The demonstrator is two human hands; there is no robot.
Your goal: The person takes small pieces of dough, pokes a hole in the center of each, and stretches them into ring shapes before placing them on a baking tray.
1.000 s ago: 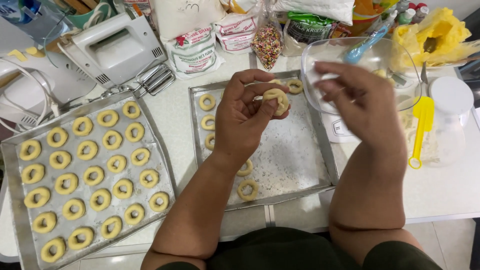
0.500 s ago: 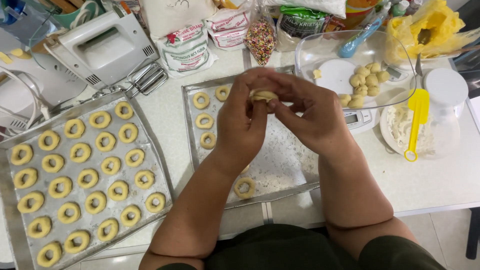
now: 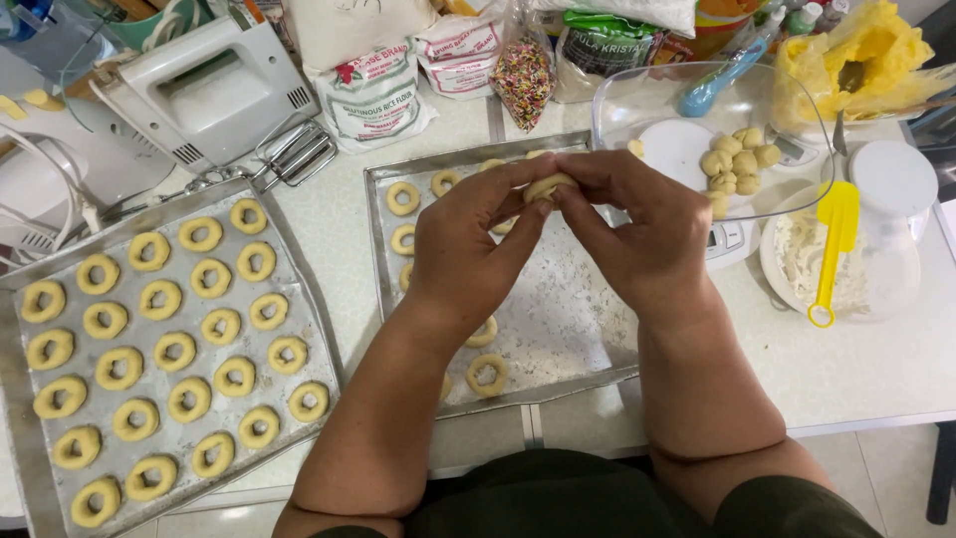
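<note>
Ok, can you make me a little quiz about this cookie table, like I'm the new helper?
1. True or false: both hands are pinching one piece of dough above the tray that is only partly filled.
2. Which tray holds more dough rings: the one on the person's left or the one under the hands?
3. What colour is the spatula resting in the white dish?

Key
1. True. The left hand and right hand hold the piece of dough together over the middle tray.
2. The left tray; rows of rings cover it.
3. Yellow: the spatula lies across the white dish.
</note>
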